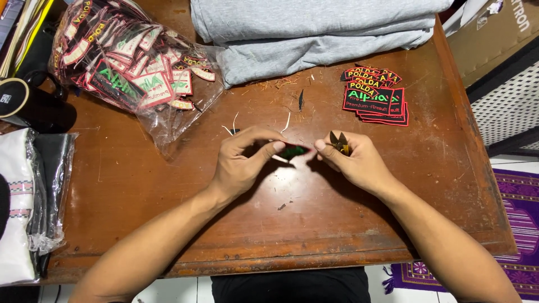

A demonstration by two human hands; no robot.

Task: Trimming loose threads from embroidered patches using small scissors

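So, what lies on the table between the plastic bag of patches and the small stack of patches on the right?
In the head view, between the bag and the stack lie only thread scraps and a small dark sliver on bare wood.

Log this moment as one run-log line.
left hand: pinching patch | right hand: gripping thread snips | wooden table

My left hand (241,163) and right hand (359,163) are bare, with no rings, watch or gloves. Both my forearms are uncovered, no sleeves reaching them. Below the table's near edge, my dark black garment (289,286) shows.
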